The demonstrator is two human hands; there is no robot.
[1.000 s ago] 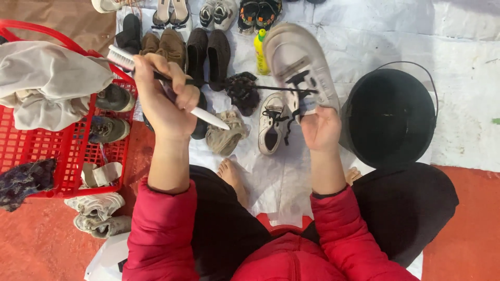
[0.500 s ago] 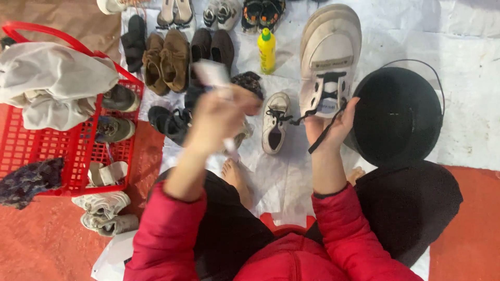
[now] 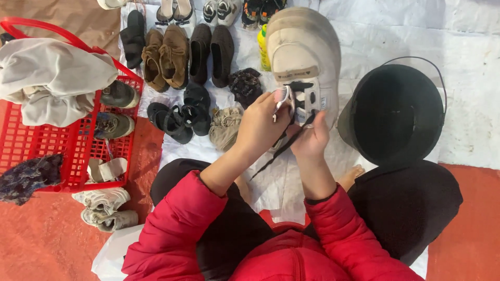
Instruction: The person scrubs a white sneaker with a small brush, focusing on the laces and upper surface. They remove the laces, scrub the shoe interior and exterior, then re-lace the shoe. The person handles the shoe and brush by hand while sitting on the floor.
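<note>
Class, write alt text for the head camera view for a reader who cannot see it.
A person in a red jacket holds a cream sneaker, the left hand and right hand working its dark lace. Around it lie rows of shoes, a red basket and a black bucket.

One cream sneaker (image 3: 304, 57), large, worn and grubby, toe pointing toward the sheet's far edge, heel raised off the white sheet (image 3: 291, 182) I see beneath. Black lace (image 3: 284, 148), partly threaded, loose end trailing down toward the sheet's near edge.
</note>
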